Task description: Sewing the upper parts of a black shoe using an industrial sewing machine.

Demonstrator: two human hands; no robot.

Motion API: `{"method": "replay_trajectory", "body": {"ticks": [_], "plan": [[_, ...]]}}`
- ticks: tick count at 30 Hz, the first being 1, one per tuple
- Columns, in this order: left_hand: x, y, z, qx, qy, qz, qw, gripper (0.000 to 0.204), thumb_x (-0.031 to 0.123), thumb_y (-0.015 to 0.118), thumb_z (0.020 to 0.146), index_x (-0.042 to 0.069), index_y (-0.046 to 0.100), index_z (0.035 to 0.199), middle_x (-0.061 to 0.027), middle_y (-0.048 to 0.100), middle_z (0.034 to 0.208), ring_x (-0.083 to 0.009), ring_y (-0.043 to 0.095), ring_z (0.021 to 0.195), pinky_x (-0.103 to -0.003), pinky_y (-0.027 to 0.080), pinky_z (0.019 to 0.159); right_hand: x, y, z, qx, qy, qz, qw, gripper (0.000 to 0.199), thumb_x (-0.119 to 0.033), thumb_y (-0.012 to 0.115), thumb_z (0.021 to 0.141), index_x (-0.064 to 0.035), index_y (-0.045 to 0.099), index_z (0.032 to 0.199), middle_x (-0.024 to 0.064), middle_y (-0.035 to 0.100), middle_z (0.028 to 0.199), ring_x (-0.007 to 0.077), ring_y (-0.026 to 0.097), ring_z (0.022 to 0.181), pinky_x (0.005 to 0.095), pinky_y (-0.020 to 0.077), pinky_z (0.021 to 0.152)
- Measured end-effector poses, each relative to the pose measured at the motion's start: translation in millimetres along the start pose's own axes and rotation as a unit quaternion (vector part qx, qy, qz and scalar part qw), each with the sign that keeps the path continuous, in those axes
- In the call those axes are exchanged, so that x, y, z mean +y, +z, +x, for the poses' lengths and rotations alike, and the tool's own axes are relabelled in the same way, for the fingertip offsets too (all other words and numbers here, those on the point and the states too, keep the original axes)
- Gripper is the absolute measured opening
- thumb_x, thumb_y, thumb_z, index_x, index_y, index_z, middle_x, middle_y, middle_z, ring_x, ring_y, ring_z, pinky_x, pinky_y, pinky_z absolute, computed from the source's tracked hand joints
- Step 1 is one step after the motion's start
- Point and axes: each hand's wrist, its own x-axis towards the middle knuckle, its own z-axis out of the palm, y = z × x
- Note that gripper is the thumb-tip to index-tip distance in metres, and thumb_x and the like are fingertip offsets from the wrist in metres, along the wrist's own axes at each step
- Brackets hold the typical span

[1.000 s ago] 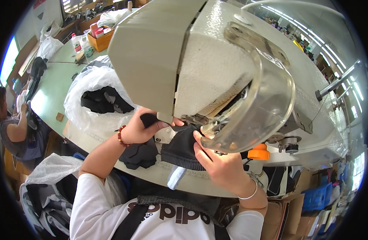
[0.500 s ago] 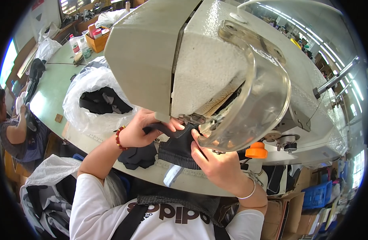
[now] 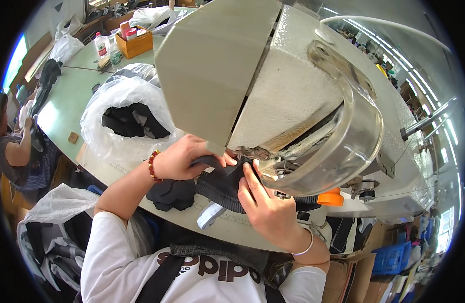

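Note:
A piece of black cloth with a ribbed band (image 3: 219,191) lies under the head of a sewing machine (image 3: 285,76). My left hand (image 3: 184,157) is closed on a folded dark strip (image 3: 208,160) of the cloth, fingertips close to the presser foot (image 3: 252,153). From the other side my right hand (image 3: 265,204) grips the cloth, index and middle fingers pressed along it near the foot; its thumb is hidden. A pale blue-white strip (image 3: 210,215) sticks out below the ribbed band. A clear curved guard (image 3: 361,144) hides part of the needle area.
Dark cut pieces (image 3: 172,194) are piled left of the work. Behind them stands a white plastic bag (image 3: 98,118) of black cloth. Another bag (image 3: 58,202) hangs at lower left. An orange knob (image 3: 331,197) sits at right. A co-worker (image 3: 17,146) is at far left.
The view has shifted, so the machine appears farther right. Both hands stay on the cloth by the presser foot, and the right hand's fingers are straighter.

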Motion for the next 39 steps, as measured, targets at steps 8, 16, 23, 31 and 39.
{"method": "replay_trajectory", "body": {"ticks": [8,16,23,31,39], "plan": [[9.2,-1.0,0.7,0.02,0.059,0.015,0.998,0.041,-0.009,0.072,0.072,0.005,0.077,0.11,-0.0124,0.078,0.119,-0.0345,0.071,0.117,-0.045,0.055,0.103,17.9,-6.6,-10.7,-0.046,-0.017,0.068,0.996,0.044,-0.009,0.069,0.08,-0.0055,0.074,0.124,0.0131,0.072,0.132,0.0278,0.073,0.118,0.0391,0.0603,0.089],[-20.9,14.7,-8.6,0.089,-0.084,-0.313,0.942,0.014,0.002,0.072,0.098,-0.004,0.074,0.111,-0.0166,0.078,0.115,-0.0296,0.073,0.116,-0.044,0.055,0.106,43.6,-8.5,-21.4,-0.091,0.057,0.238,0.965,0.065,0.008,0.065,0.076,-0.0209,0.071,0.134,0.0054,0.07,0.14,0.0282,0.068,0.125,0.0462,0.0507,0.108],[-16.6,3.0,-6.9,0.006,-0.053,-0.214,0.975,0.041,-0.015,0.061,0.07,0.0,0.076,0.106,-0.0158,0.078,0.116,-0.0347,0.071,0.12,-0.045,0.054,0.105,52.8,-6.2,-24.9,-0.146,0.037,0.218,0.964,0.077,0.01,0.065,0.067,-0.0221,0.071,0.136,0.0,0.066,0.147,0.0273,0.063,0.133,0.0486,0.0449,0.115],[10.3,-12.7,1.9,-0.045,0.04,0.025,0.998,0.049,-0.01,0.066,0.06,0.004,0.076,0.105,-0.0114,0.077,0.121,-0.0346,0.069,0.122,-0.043,0.054,0.102,33.6,-13.6,-19.6,-0.099,0.05,0.173,0.979,0.069,0.005,0.069,0.064,-0.0184,0.074,0.129,-0.0016,0.067,0.145,0.0254,0.064,0.132,0.0423,0.0517,0.108],[13.1,-7.4,4.1,-0.021,0.05,0.09,0.994,0.046,-0.007,0.072,0.062,0.006,0.075,0.107,-0.0087,0.078,0.121,-0.0329,0.07,0.118,-0.043,0.055,0.099,44.7,-6.5,-22.6,-0.119,0.057,0.161,0.978,0.073,0.01,0.065,0.066,-0.0216,0.075,0.13,-0.0029,0.07,0.14,0.0237,0.066,0.128,0.0425,0.053,0.107]]}}
